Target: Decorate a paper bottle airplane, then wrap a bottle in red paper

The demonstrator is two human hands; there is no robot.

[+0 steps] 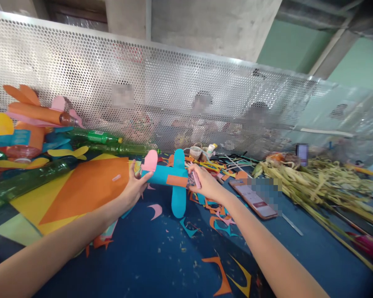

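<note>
A bottle wrapped in blue paper, shaped like a plane, is held sideways between both hands above the blue table. It has long blue wings, an orange strip and a rounded pink tail piece. My left hand grips its left end with thumb and fingers. My right hand is closed around the clear bottle neck at the right end, and a small pink item shows at its fingers. Several paper offcuts lie under and right of the plane.
Orange paper, green bottles and finished paper planes are at the left. A phone and dried husks lie right. Behind stands a perforated metal panel, with people beyond it.
</note>
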